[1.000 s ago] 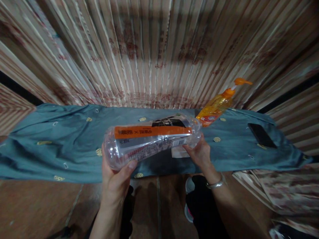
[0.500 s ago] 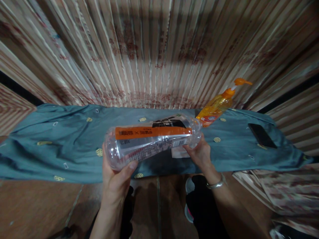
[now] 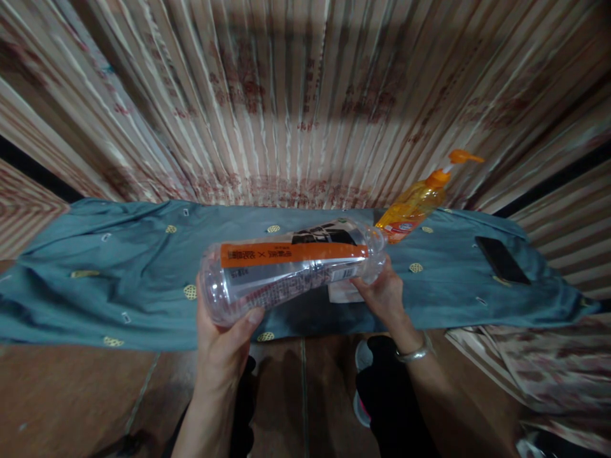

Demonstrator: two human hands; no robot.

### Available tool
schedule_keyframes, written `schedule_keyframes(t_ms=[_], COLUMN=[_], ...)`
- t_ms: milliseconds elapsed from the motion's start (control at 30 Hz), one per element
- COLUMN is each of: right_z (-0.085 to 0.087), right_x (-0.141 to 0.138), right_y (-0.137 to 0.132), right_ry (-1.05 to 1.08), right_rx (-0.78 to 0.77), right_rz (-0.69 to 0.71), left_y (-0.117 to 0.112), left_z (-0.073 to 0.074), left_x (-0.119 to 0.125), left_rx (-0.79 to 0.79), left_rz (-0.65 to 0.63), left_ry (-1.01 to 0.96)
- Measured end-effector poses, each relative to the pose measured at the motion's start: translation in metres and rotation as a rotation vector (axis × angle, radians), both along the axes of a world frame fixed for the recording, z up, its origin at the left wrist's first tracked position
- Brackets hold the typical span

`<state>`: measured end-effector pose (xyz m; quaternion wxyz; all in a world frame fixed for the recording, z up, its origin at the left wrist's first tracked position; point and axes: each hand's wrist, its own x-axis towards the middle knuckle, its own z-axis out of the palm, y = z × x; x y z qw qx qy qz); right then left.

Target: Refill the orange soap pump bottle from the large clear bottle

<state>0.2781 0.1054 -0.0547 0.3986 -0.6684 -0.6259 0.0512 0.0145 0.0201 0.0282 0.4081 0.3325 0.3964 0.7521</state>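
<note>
Between my two hands lies a large clear plastic bottle (image 3: 296,270), on its side and slightly tilted, its right end higher in view. It bears an orange, black and silver label. My left hand (image 3: 226,337) is wrapped round the bottle's wide left end, thumb on the near side. My right hand (image 3: 382,289) grips the narrower right end from below; part of its fingers is hidden behind the bottle. Just beyond that end stands an orange pump bottle (image 3: 410,210) of yellow-orange liquid, its lower part hidden by the clear bottle.
A teal patterned cloth (image 3: 128,267) covers the long surface below. On its right side lies a black phone (image 3: 502,259). A pale flat item (image 3: 344,293) shows partly under the bottle. Pleated curtain (image 3: 286,95) hangs behind; tiled floor (image 3: 296,394) lies in front.
</note>
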Motion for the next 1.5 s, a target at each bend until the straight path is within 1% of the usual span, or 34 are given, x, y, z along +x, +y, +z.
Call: schedule_keyframes(t_ms=[300,467,800,1000,1300,1500], right_z=[0.0017,0.0007,0.0030,0.0001,-0.0025,-0.0025], right_x=[-0.0009,-0.0005,-0.0012,-0.0001,0.0011,0.0019], right_y=[-0.0006,-0.0008,-0.0007,-0.0008,0.0005,0.0003], right_ry=[0.007,-0.001,-0.005,-0.036,-0.017,-0.015], right_rx=[0.013,0.020,0.011,0.028,0.019,0.002], right_rz=[0.008,0.008,-0.004,-0.014,-0.018,-0.014], left_y=[0.0008,0.0012,0.0017,0.0007,0.0026,0.0037], left_z=[-0.0023,-0.0050,-0.0015,-0.0004,0.0010,-0.0007], left_x=[0.0004,0.0005,0.0008,0.0015,0.0011,0.0012], left_rx=[0.027,0.043,0.027,0.004,-0.006,0.029], left_rz=[-0.037,-0.005,-0.021,-0.010,-0.015,-0.005], left_ry=[0.026,0.027,0.019,0.020,-0.002,0.009])
